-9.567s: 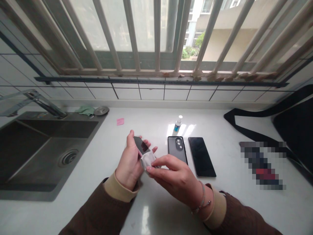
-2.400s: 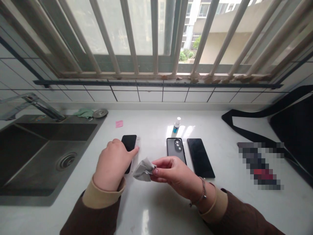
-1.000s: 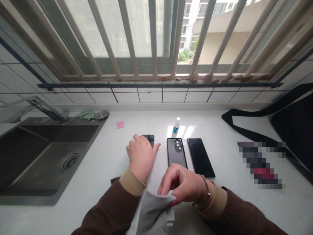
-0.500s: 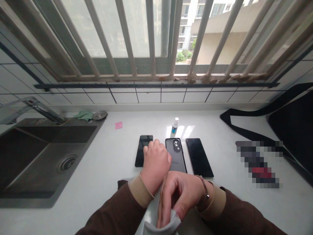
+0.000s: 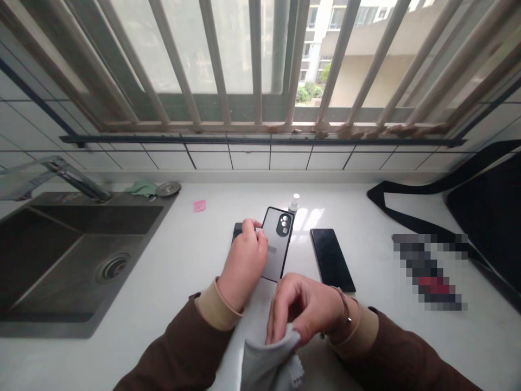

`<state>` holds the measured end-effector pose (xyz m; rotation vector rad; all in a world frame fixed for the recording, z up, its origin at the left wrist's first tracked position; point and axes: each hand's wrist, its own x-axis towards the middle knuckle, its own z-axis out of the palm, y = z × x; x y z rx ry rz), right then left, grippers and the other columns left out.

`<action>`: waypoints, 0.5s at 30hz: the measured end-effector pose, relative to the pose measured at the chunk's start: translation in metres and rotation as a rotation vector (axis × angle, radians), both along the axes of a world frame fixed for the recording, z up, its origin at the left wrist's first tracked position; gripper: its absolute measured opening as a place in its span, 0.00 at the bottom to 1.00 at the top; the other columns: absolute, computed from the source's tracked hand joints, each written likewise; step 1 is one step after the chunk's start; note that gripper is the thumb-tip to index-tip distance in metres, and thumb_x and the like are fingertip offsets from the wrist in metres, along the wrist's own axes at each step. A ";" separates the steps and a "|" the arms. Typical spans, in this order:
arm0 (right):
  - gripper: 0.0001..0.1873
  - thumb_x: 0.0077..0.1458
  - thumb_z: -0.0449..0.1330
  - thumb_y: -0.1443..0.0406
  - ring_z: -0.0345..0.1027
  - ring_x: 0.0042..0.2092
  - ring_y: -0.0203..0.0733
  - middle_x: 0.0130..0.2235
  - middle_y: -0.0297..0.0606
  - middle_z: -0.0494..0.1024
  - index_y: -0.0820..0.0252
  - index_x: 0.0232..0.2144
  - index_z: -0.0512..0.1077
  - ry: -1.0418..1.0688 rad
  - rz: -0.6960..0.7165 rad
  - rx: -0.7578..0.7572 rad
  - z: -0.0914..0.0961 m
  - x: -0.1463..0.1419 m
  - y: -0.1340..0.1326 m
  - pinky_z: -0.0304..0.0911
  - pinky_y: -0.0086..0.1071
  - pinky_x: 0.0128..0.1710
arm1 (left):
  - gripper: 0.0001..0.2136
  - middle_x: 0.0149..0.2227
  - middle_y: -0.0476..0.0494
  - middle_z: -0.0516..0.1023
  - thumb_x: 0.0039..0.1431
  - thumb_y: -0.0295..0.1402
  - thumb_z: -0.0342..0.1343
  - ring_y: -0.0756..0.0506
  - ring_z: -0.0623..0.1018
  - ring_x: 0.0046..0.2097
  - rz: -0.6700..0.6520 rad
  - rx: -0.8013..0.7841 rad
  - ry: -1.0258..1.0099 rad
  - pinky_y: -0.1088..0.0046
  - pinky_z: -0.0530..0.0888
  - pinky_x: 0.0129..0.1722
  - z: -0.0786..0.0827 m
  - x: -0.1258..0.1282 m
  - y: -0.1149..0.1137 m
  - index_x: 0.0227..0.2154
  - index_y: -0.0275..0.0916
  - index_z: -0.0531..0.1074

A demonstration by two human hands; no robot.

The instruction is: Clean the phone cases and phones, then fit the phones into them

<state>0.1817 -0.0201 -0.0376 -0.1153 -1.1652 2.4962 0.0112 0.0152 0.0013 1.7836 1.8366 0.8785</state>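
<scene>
Grey, black-rimmed phone case (image 5: 278, 243)

The left hand (image 5: 246, 260) hides the left edge of the case (image 5: 277, 247) and most of 1 phone (image 5: 239, 230); only the phone's upper left part shows. The case covers the bottle (image 5: 294, 203) low down. The right hand (image 5: 303, 304) has fingertips lost in the cloth (image 5: 268, 364), cropped below, like 2 sleeves (image 5: 175, 347). The left edge cuts the sink (image 5: 87, 326). Coarse pixels mask 1 item (image 5: 431, 274) at right.
</scene>
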 end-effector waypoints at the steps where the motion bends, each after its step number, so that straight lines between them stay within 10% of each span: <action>1: 0.19 0.48 0.82 0.58 0.82 0.35 0.39 0.36 0.47 0.88 0.67 0.35 0.86 0.008 -0.089 -0.013 0.004 0.000 0.000 0.75 0.30 0.40 | 0.12 0.35 0.42 0.81 0.75 0.34 0.49 0.40 0.82 0.37 0.011 -0.011 -0.100 0.66 0.72 0.37 -0.001 -0.003 0.001 0.56 0.36 0.68; 9: 0.11 0.59 0.72 0.56 0.76 0.34 0.38 0.33 0.34 0.82 0.57 0.35 0.80 -0.016 -0.853 -0.079 0.035 0.000 0.015 0.76 0.29 0.38 | 0.16 0.36 0.45 0.84 0.57 0.41 0.71 0.47 0.81 0.34 0.000 -0.269 -1.146 0.73 0.77 0.35 -0.002 -0.002 -0.003 0.42 0.37 0.78; 15: 0.08 0.63 0.67 0.60 0.80 0.39 0.38 0.41 0.36 0.85 0.57 0.42 0.78 -0.190 -1.261 -0.297 0.015 0.006 0.042 0.78 0.30 0.40 | 0.17 0.50 0.31 0.87 0.64 0.35 0.60 0.37 0.87 0.51 0.073 -0.322 -1.448 0.58 0.82 0.54 -0.005 -0.001 -0.003 0.51 0.32 0.79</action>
